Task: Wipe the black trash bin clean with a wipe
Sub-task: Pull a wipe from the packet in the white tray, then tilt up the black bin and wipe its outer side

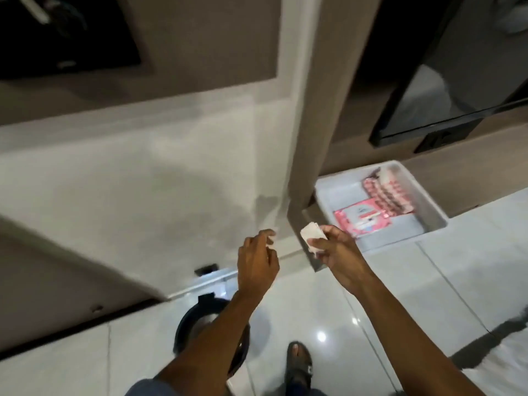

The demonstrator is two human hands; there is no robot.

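Near us on the floor stands the round black bin (183, 330), half hidden behind our left arm. Our right hand (337, 252) pinches a folded white wipe (311, 234); our left hand's (257, 261) blurred fingertips pinch something small and white, unidentifiable.

white tray (428, 204) sits on the pale tiled floor (471, 267) at a beige cabinet's base, holding a pink packet (362, 221) at its near end and a pink-patterned pack (387, 195) just behind that, touching or overlapping it; far corner of the tray has another pale item, too blurred to identify. Black-framed glass panel (445, 104) up and right of the tray, dark panel (65, 32) far to its upper left, small dark outlet (206, 269) on the white wall low and left of the tray. Sandalled foot (299, 364) on the floor well below the tray, bright light glint (321, 336) on the tiles between them
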